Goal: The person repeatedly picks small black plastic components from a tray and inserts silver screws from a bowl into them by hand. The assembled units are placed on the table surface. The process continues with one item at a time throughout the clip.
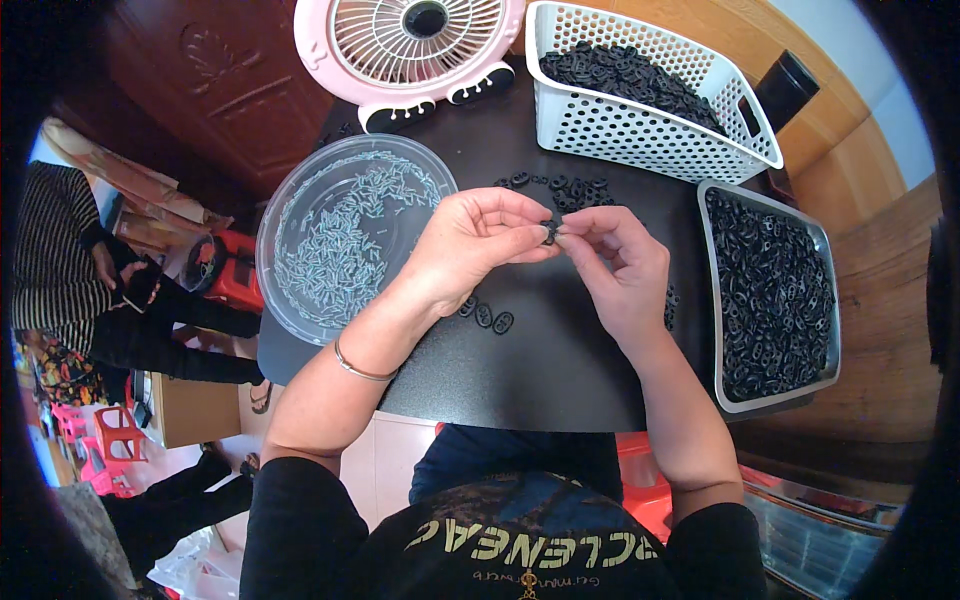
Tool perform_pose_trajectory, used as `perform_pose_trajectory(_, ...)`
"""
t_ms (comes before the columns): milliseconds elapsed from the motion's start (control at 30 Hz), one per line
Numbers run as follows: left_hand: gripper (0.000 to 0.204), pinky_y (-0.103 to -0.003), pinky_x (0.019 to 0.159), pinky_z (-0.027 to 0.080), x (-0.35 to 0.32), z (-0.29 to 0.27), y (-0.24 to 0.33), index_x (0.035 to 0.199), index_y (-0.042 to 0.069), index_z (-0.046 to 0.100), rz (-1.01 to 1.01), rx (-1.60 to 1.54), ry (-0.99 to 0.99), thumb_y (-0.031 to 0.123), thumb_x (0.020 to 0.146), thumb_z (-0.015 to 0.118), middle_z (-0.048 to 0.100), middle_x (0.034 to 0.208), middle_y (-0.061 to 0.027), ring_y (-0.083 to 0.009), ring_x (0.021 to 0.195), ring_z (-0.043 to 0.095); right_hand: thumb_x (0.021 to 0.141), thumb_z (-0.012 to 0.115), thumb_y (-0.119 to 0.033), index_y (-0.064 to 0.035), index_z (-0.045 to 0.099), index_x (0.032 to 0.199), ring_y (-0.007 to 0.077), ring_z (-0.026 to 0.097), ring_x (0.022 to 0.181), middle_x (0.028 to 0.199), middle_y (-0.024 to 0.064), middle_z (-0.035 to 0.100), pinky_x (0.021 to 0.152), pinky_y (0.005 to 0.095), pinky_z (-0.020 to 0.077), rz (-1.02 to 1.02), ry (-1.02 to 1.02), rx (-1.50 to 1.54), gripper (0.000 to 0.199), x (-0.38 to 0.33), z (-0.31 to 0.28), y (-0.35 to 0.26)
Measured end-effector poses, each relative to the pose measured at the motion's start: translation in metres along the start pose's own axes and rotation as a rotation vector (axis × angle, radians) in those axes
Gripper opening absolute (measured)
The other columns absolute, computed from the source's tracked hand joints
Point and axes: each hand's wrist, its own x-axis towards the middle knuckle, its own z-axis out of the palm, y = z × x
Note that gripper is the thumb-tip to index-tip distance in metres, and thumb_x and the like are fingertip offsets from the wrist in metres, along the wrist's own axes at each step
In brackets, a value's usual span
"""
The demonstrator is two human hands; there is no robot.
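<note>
My left hand and my right hand meet above the dark table. Both pinch one small black plastic piece between thumb and fingertips, which partly cover it. Close below my left wrist lie a few flat black oval pieces with holes. Just beyond my fingers is a loose heap of similar black pieces. To the left of my left hand stands a round clear plastic tub, holding many thin, short, silvery-blue parts. Right of my right arm, a metal tray is full of black oval pieces.
A white perforated basket of black pieces stands at the far right, near a black cylinder. A pink fan sits at the far edge. On the left, a person in a striped top stands beside red stools and a cardboard box.
</note>
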Motion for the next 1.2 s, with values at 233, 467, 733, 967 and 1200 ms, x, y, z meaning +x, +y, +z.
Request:
perform_pose_trajectory(233,0.013,-0.023,0.069,0.052,-0.002,0.006,-0.002,0.091,-0.006,0.057,0.062,0.059,0.062,-0.002,0.078,0.059,0.062,0.083,-0.0120,-0.0164,0.076,0.063,0.073,0.061,0.004,-0.0006,0.059,0.086,0.0147,0.064,0.073,0.079,0.0082,0.064,0.067,0.0257,0.0523,-0.040,0.023,-0.068,0.014,0.000,0.001,-0.002)
perform_pose_trajectory(467,0.012,-0.020,0.064,0.050,-0.008,0.015,-0.004,0.091,-0.005,0.057,0.196,0.302,0.114,-0.002,0.079,0.058,0.063,0.080,-0.0108,-0.0126,0.073,0.063,0.075,0.060,0.002,-0.0009,0.060,0.088,0.0137,0.063,0.073,0.079,0.0073,0.064,0.066,0.0248,0.0508,0.080,-0.012,-0.043,0.013,-0.001,0.000,-0.006)
perform_pose_trajectory(733,0.014,-0.026,0.075,0.052,-0.002,0.007,-0.003,0.095,-0.004,0.057,0.098,0.042,0.042,0.000,0.082,0.055,0.062,0.090,-0.0122,-0.0163,0.080,0.062,0.079,0.058,0.000,-0.0003,0.058,0.096,0.0127,0.061,0.081,0.087,0.0085,0.063,0.073,0.0239,0.0488,0.165,-0.055,0.202,0.017,0.002,-0.006,0.002)
perform_pose_trajectory(967,0.014,-0.026,0.075,0.052,-0.001,0.006,-0.005,0.095,-0.002,0.057,0.091,0.023,0.040,0.002,0.082,0.056,0.061,0.088,-0.0097,-0.0156,0.079,0.062,0.077,0.059,0.001,-0.0002,0.060,0.092,0.0126,0.061,0.078,0.085,0.0080,0.063,0.070,0.0243,0.0494,0.086,-0.079,0.057,0.016,0.002,-0.006,0.001)
perform_pose_trajectory(1200,0.013,-0.025,0.072,0.052,-0.001,0.007,-0.008,0.094,-0.005,0.056,0.071,0.005,0.055,0.000,0.081,0.055,0.061,0.084,-0.0108,-0.0162,0.077,0.062,0.076,0.060,0.000,-0.0010,0.058,0.084,0.0125,0.060,0.066,0.076,0.0063,0.061,0.060,0.0239,0.0485,-0.046,0.001,-0.165,0.008,0.000,-0.002,0.003)
